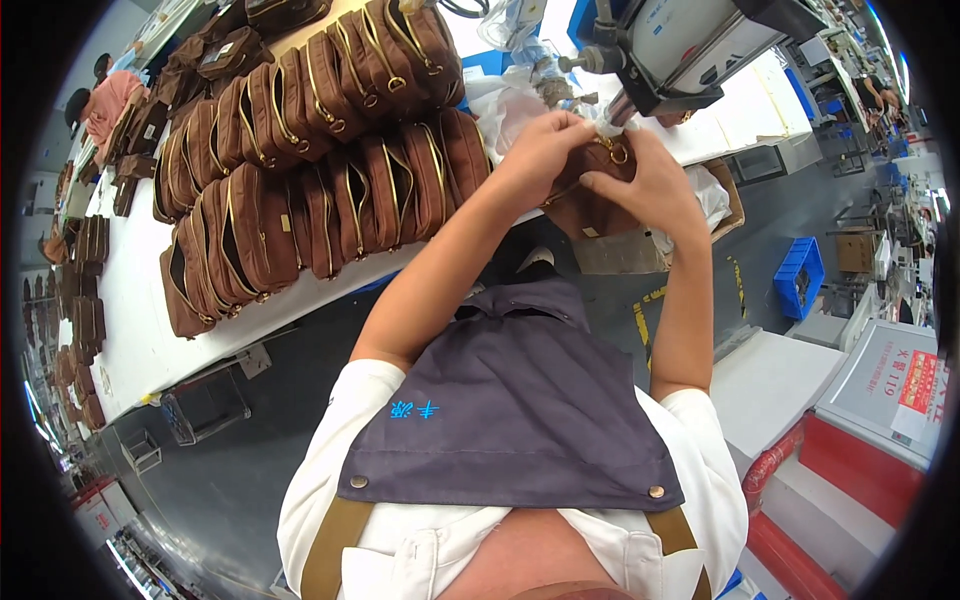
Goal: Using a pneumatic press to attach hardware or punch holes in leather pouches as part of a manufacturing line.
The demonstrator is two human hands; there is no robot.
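Note:
Both of my hands are raised at the machine's tip, on a brown fabric bag (590, 210) with a gold ring (619, 154) and zipper at its top. My left hand (545, 155) is closed, its thumb and fingers pinching the bag's top edge beside the ring. On the other side my right hand (655, 185) curls round the bag, thumb pressed against its front and fingers up by the metal tip. The press-like machine (690, 45), with a pale cylinder and black bracket, stands right over the bag. My fingertips partly hide the spot under the tip.
Rows of brown zippered bags (300, 130) crowd the white table (270, 318) on the left. A cardboard box (625, 252) sits below my hands. A blue crate (798, 277) is on the floor at right, near a white cabinet (885, 385). Another person (108, 105) is at far left.

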